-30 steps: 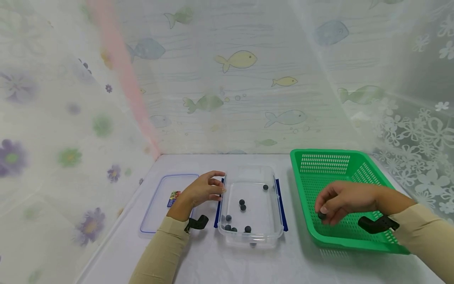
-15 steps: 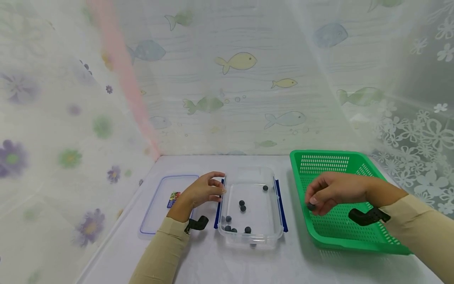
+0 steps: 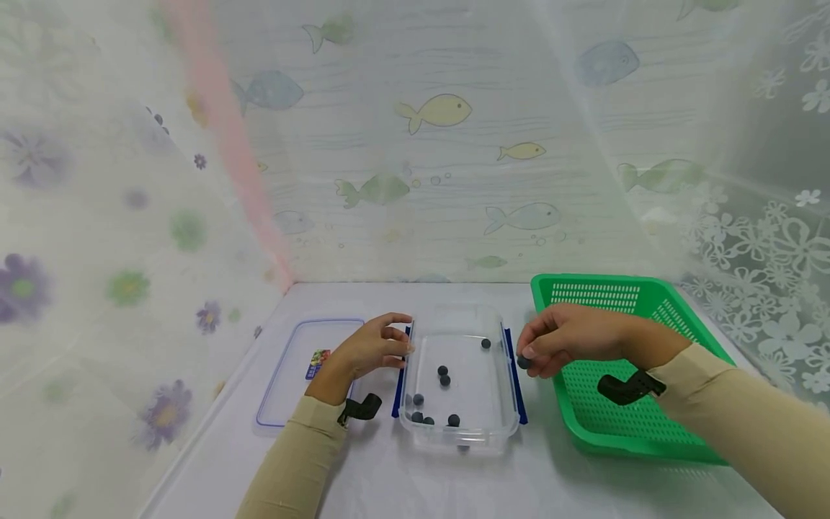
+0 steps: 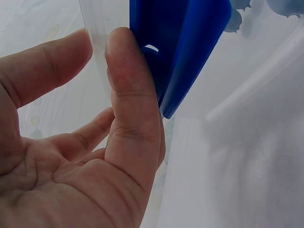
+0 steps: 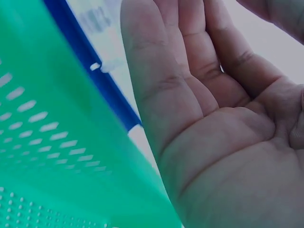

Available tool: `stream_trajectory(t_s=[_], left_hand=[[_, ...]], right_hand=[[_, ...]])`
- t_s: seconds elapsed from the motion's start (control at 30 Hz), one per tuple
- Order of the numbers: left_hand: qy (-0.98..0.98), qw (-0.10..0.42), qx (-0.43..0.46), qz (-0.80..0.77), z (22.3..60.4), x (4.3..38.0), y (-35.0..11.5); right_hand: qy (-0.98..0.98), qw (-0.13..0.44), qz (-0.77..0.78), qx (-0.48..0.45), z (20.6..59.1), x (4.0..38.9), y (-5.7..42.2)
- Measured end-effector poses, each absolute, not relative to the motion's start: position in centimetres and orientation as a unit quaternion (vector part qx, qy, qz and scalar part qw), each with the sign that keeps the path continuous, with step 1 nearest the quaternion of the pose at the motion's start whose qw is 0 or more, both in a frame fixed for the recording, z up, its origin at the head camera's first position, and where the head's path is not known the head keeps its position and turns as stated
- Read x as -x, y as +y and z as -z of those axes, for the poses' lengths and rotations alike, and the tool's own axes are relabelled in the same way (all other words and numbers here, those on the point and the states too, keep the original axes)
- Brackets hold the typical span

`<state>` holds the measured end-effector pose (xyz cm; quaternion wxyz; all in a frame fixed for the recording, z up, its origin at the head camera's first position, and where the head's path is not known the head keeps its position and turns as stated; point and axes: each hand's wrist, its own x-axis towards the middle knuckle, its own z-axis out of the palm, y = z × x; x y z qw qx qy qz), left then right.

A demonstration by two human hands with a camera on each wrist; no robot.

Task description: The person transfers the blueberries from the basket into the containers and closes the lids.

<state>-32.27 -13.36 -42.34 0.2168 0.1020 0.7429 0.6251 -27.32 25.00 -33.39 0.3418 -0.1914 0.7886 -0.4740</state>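
Note:
A clear plastic food container with blue side clips holds several dark blueberries. At its left side, my left hand grips the wall by the blue clip, fingers and thumb bent round it. Jagged crowns show on blueberries at the top of the left wrist view. My right hand pinches one blueberry between thumb and fingertips, just beyond the container's right clip. That berry is out of sight in the right wrist view, where the palm fills much of the picture.
A green slotted basket stands at the right, partly under my right forearm. To the left lies a clear lid with a blue seal and a fruit label. Patterned sheeting hangs behind the white-covered table.
My right hand has moved left with the blueberry, from over the green basket to the right edge of the container. The left hand has kept its place.

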Motion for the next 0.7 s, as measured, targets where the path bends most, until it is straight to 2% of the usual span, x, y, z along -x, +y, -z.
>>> stream_trajectory(t_s=[0.7], left_hand=[[0.744, 0.215, -0.089, -0.627, 42.6, 32.4, -13.4]], right_hand=[[0.775, 0.333, 0.504, 0.185, 34.7, 28.9, 20.9]])
